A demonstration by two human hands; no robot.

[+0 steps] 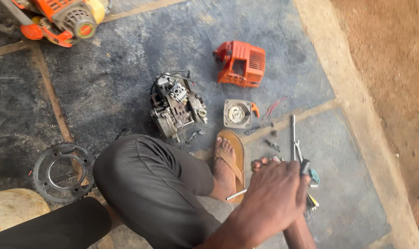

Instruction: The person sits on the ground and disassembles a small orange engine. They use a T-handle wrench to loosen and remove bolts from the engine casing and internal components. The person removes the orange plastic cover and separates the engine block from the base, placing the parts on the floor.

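Observation:
My left hand (271, 200) is closed over a long metal T-shaped wrench (292, 136) at the lower right. The wrench's shaft points away from me along the floor, and a short silver bar (236, 195) sticks out on the hand's left side. My right forearm (298, 236) runs in underneath, and that hand is hidden beneath the left one. A small stripped engine block (176, 107) stands on the floor ahead of my bent knee (145, 180). My foot in a brown sandal (231, 163) rests just left of the hands.
An orange plastic engine cover (241, 63) and a round starter housing (237, 113) lie beyond the sandal. Small tools (312, 177) are scattered by the hands. A metal ring gear (62, 171) lies at the left, an orange machine (64, 18) at the top left, and bare earth (389, 69) to the right.

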